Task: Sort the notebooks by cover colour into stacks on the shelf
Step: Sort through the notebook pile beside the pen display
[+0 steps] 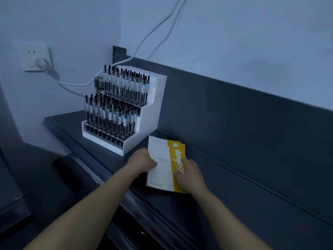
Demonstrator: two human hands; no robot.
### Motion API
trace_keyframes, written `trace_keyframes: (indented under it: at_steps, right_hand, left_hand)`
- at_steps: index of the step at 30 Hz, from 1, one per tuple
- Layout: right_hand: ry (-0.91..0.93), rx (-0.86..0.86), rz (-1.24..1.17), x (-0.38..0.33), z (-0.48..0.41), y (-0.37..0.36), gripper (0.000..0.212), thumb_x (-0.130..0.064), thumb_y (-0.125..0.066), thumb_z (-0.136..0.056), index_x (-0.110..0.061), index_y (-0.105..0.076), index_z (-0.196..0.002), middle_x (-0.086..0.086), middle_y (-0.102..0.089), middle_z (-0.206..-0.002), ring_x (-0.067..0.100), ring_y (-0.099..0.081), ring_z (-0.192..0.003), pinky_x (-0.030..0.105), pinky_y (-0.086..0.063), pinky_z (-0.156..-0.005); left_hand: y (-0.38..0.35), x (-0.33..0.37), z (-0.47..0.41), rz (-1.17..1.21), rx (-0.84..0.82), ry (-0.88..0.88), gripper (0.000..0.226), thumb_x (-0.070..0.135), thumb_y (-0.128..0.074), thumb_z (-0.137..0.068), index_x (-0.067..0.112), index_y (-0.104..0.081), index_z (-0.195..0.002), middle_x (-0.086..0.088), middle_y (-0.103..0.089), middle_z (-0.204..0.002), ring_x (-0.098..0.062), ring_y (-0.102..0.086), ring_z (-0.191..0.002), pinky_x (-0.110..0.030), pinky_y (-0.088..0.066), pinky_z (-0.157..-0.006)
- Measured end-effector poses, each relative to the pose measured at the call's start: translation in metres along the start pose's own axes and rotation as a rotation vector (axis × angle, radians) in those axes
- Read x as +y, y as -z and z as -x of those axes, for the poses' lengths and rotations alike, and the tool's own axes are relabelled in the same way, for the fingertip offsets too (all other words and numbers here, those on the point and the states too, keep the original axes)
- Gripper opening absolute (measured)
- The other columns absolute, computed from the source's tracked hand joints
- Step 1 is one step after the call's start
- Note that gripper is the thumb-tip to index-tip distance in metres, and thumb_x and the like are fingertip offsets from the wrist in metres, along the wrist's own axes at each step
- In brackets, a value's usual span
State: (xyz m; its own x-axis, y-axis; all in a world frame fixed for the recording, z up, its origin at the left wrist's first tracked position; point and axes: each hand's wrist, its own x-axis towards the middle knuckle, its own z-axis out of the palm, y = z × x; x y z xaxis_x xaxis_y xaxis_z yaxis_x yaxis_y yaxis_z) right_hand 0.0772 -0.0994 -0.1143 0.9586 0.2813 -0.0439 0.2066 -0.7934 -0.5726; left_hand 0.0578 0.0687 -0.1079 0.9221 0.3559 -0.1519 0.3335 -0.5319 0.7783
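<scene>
A white and yellow notebook (161, 159) lies on the dark shelf (234, 186), just right of the pen display. A second yellow edge shows under its right side, so it seems to lie on another notebook. My left hand (142, 162) grips the notebook's left edge. My right hand (189, 175) rests on the yellow band with curled fingers holding the right edge. No other notebooks are in view.
A white stepped pen display (144, 123) full of black pens stands on the shelf's left end. A metal canister (99, 83) sits behind it. White cables (72, 83) run from a wall socket (35, 58). A dark back panel (234, 114) borders the shelf.
</scene>
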Motion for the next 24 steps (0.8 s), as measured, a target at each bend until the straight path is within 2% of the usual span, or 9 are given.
trace_keyframes:
  at_steps: [3, 6, 10, 13, 16, 18, 19, 21, 24]
  right_hand:
    - [-0.003, 0.027, -0.063, 0.001, 0.006, 0.004, 0.054, -0.022, -0.050, -0.096, -0.017, -0.031, -0.147, 0.005, -0.029, -0.152, 0.020, -0.031, -0.138, 0.028, -0.029, -0.108]
    - [0.000, 0.042, -0.107, 0.003, 0.013, 0.007, 0.048, -0.018, -0.049, -0.097, -0.016, -0.037, -0.143, 0.004, -0.037, -0.145, 0.019, -0.036, -0.134, 0.027, -0.032, -0.103]
    - [-0.023, 0.038, -0.140, 0.007, 0.019, 0.009, 0.053, -0.020, -0.051, -0.096, -0.019, -0.034, -0.146, 0.003, -0.033, -0.149, 0.019, -0.035, -0.136, 0.031, -0.031, -0.108]
    - [-0.046, 0.039, -0.174, 0.010, 0.026, 0.010, 0.054, -0.021, -0.052, -0.095, -0.021, -0.034, -0.146, 0.002, -0.032, -0.150, 0.019, -0.036, -0.135, 0.030, -0.031, -0.108]
    - [-0.057, 0.042, -0.186, 0.013, 0.032, 0.010, 0.056, -0.022, -0.053, -0.095, -0.021, -0.033, -0.147, 0.002, -0.032, -0.151, 0.019, -0.036, -0.135, 0.030, -0.032, -0.108]
    - [-0.055, 0.035, -0.191, 0.014, 0.035, 0.011, 0.056, -0.022, -0.053, -0.095, -0.021, -0.033, -0.147, 0.002, -0.032, -0.151, 0.020, -0.036, -0.135, 0.030, -0.032, -0.107]
    - [-0.057, 0.032, -0.203, 0.014, 0.037, 0.011, 0.056, -0.022, -0.053, -0.095, -0.022, -0.034, -0.147, 0.002, -0.032, -0.150, 0.020, -0.037, -0.135, 0.031, -0.033, -0.107]
    - [-0.068, 0.027, -0.243, 0.015, 0.041, 0.013, 0.055, -0.022, -0.054, -0.095, -0.023, -0.035, -0.147, 0.002, -0.034, -0.149, 0.020, -0.038, -0.133, 0.032, -0.035, -0.106]
    - [-0.094, 0.027, -0.306, 0.020, 0.044, 0.013, 0.054, -0.022, -0.054, -0.095, -0.024, -0.036, -0.146, 0.000, -0.037, -0.147, 0.019, -0.041, -0.131, 0.031, -0.037, -0.105]
  left_hand:
    - [-0.005, 0.004, 0.003, 0.020, -0.012, 0.007, 0.009, 0.017, -0.062, -0.087, 0.012, -0.055, -0.089, -0.007, -0.061, -0.109, -0.023, -0.059, -0.098, -0.034, -0.050, -0.083]
    - [-0.008, 0.008, 0.007, -0.159, 0.059, 0.010, 0.016, 0.024, -0.054, -0.089, 0.011, -0.056, -0.097, -0.012, -0.058, -0.118, -0.027, -0.057, -0.105, -0.034, -0.049, -0.084]
    - [-0.008, 0.011, 0.014, -0.048, 0.022, -0.004, 0.025, 0.017, -0.049, -0.091, 0.007, -0.062, -0.110, -0.008, -0.063, -0.114, -0.026, -0.061, -0.102, -0.040, -0.053, -0.088]
    - [-0.010, 0.008, 0.020, 0.000, 0.018, 0.022, 0.010, 0.013, -0.050, -0.090, 0.008, -0.058, -0.089, -0.003, -0.060, -0.097, -0.024, -0.058, -0.096, -0.036, -0.051, -0.084]
    - [-0.013, 0.008, 0.024, 0.095, 0.040, 0.066, 0.020, 0.010, -0.050, -0.091, 0.014, -0.047, -0.072, -0.002, -0.055, -0.085, -0.024, -0.056, -0.089, -0.036, -0.050, -0.080]
    - [-0.015, 0.012, 0.027, 0.124, 0.037, 0.055, 0.014, 0.011, -0.049, -0.092, 0.012, -0.053, -0.078, -0.008, -0.059, -0.101, -0.026, -0.057, -0.091, -0.037, -0.051, -0.080]
    - [-0.016, 0.014, 0.032, 0.118, 0.043, 0.053, 0.011, 0.012, -0.047, -0.092, 0.010, -0.057, -0.088, -0.011, -0.056, -0.113, -0.026, -0.057, -0.092, -0.037, -0.051, -0.078]
    - [-0.021, 0.016, 0.036, 0.117, 0.042, 0.060, 0.023, 0.012, -0.043, -0.092, 0.008, -0.057, -0.110, -0.013, -0.049, -0.127, -0.024, -0.055, -0.090, -0.033, -0.051, -0.073]
    - [-0.029, 0.016, 0.041, 0.189, 0.033, 0.033, 0.017, 0.006, -0.043, -0.091, 0.009, -0.054, -0.103, -0.008, -0.058, -0.111, -0.023, -0.055, -0.091, -0.032, -0.047, -0.072]
